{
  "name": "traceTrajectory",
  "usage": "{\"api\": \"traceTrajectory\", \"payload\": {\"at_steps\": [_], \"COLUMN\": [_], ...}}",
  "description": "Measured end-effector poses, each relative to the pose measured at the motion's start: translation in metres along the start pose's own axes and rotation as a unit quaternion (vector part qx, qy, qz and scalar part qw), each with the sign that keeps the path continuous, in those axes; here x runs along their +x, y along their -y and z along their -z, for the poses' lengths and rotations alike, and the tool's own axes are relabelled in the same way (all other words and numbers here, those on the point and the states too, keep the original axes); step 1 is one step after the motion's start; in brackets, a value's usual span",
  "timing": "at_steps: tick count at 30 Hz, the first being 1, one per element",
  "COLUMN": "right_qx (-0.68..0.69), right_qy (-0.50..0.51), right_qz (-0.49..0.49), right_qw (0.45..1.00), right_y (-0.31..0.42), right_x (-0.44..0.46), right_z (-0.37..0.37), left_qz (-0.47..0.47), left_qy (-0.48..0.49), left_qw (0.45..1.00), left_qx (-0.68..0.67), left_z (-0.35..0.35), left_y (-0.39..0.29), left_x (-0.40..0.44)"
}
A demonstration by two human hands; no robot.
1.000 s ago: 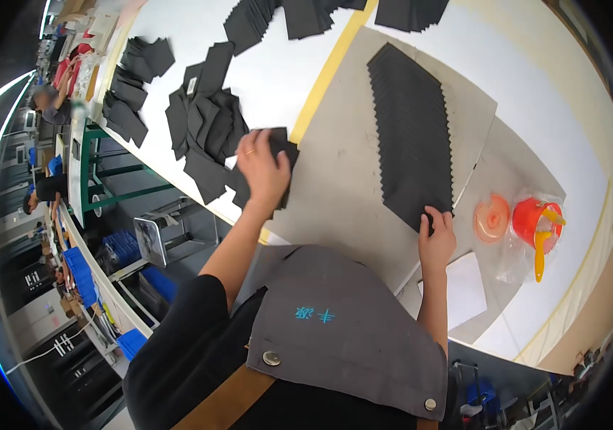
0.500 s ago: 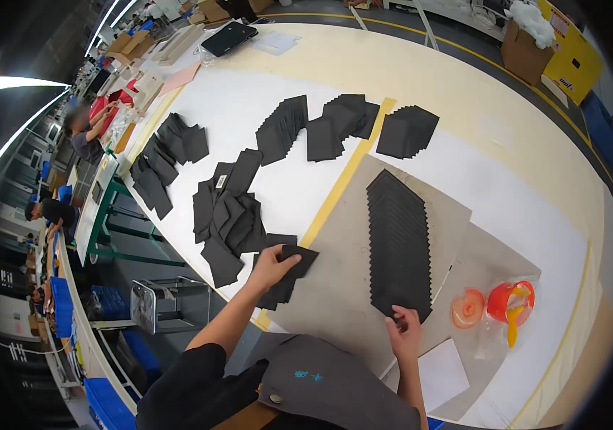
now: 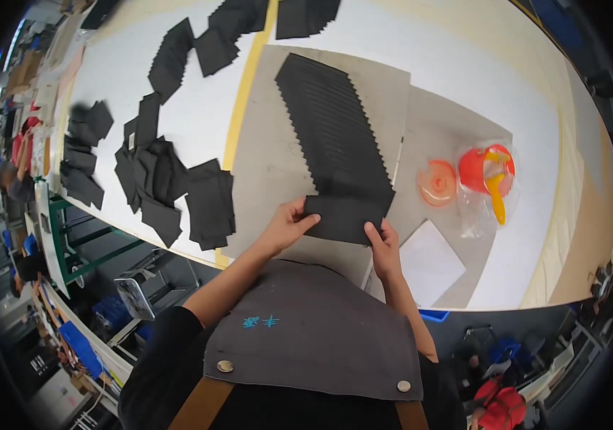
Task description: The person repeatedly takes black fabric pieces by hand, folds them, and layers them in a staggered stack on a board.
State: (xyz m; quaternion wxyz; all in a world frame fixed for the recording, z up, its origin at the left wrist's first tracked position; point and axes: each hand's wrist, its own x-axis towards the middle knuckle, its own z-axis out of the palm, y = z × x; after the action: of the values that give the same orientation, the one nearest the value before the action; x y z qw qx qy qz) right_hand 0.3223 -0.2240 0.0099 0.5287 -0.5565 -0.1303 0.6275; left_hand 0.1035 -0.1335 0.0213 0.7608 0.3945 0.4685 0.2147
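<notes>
A flat black piece [image 3: 342,218], fabric-like in look, is stretched level between my hands. Its left end is pinched in the thumb and fingers of my left hand [image 3: 288,228]. At its lower right corner, the thumb and fingers of my right hand [image 3: 385,247] are closed on the same piece. It lies over the near end of a long row of overlapping black pieces [image 3: 331,125], whose edges step like saw teeth. Beneath the row is a grey board [image 3: 263,154]. Left of my left hand rests a small stack of black pieces [image 3: 210,204].
A loose heap of black pieces [image 3: 152,168] lies further left, with fanned stacks [image 3: 170,61] beyond. To the right stand a red tub [image 3: 475,168] with a yellow-handled tool [image 3: 496,197], an orange disc [image 3: 437,183] and a white sheet [image 3: 432,261]. Other people are at the far left.
My left hand has carried a black piece from the small stack at left to the near end of the row. My right hand now grips it too. The view has tilted down.
</notes>
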Motion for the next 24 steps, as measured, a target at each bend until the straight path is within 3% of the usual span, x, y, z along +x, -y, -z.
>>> {"api": "traceTrajectory", "payload": {"at_steps": [2,4,5,6,9,13,18,24], "right_qx": [-0.139,-0.189,-0.259,-0.328,-0.319,-0.324,-0.331,-0.362], "right_qy": [0.03,-0.003,-0.025,-0.045,-0.073,-0.137,-0.175,-0.177], "right_qz": [0.053,0.058,0.095,0.13,0.133,0.183,0.207,0.196], "right_qw": [0.988,0.98,0.961,0.935,0.936,0.918,0.904,0.894], "right_y": [-0.011,-0.006,-0.006,-0.007,-0.011,-0.006,-0.011,-0.016], "right_x": [0.004,0.001,0.001,0.002,0.008,0.016,0.029,0.035], "right_z": [0.018,0.018,0.02,0.022,0.027,0.026,0.033,0.041], "left_qz": [-0.014,-0.044,-0.017,-0.01,-0.167,-0.121,-0.195,-0.218], "left_qy": [-0.003,-0.073,-0.098,-0.098,-0.181,-0.204,-0.174,-0.168], "left_qw": [1.0,0.989,0.976,0.977,0.931,0.94,0.91,0.892], "left_qx": [0.011,0.12,0.194,0.192,0.27,0.246,0.32,0.358], "left_z": [-0.005,-0.006,-0.004,-0.007,-0.021,-0.036,-0.033,-0.03], "left_y": [0.01,0.019,0.022,0.023,0.026,0.001,0.01,0.02], "left_x": [0.005,0.012,0.012,0.014,0.026,0.034,0.049,0.059]}}
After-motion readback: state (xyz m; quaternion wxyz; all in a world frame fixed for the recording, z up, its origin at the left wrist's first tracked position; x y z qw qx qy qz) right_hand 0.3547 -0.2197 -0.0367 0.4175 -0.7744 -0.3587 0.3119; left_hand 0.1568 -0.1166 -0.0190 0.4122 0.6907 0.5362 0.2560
